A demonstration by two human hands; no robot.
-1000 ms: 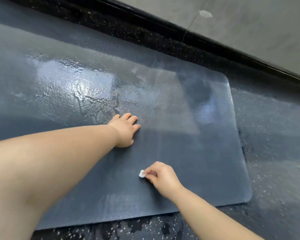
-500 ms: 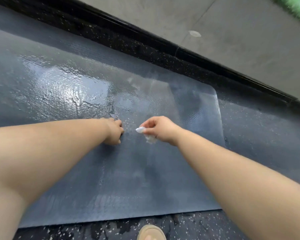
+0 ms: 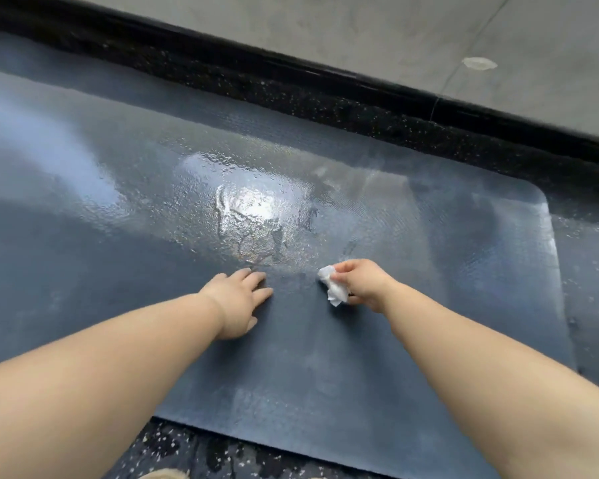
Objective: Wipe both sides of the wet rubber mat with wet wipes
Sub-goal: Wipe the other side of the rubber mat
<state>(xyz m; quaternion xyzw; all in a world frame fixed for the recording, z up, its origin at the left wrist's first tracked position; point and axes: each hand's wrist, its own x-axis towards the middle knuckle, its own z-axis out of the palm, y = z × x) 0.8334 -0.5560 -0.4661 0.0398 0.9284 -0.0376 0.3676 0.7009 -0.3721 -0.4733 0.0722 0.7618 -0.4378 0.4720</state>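
A large dark blue-grey rubber mat (image 3: 429,271) lies flat on the floor and fills most of the view. A shiny wet patch (image 3: 253,216) glistens near its middle, just beyond both hands. My left hand (image 3: 237,302) rests flat on the mat with its fingers straight and spread. My right hand (image 3: 363,283) pinches a crumpled white wet wipe (image 3: 332,285) and holds it down on the mat to the right of the left hand.
Black speckled flooring (image 3: 325,98) surrounds the mat. A black raised edge (image 3: 360,84) runs along the far side, with grey concrete (image 3: 360,25) beyond it. A pale shoe tip (image 3: 166,473) shows at the bottom edge.
My right hand carried the wipe from the near part of the mat up towards the wet patch. My left hand's fingers curled, then lie flat again. The view shifted right.
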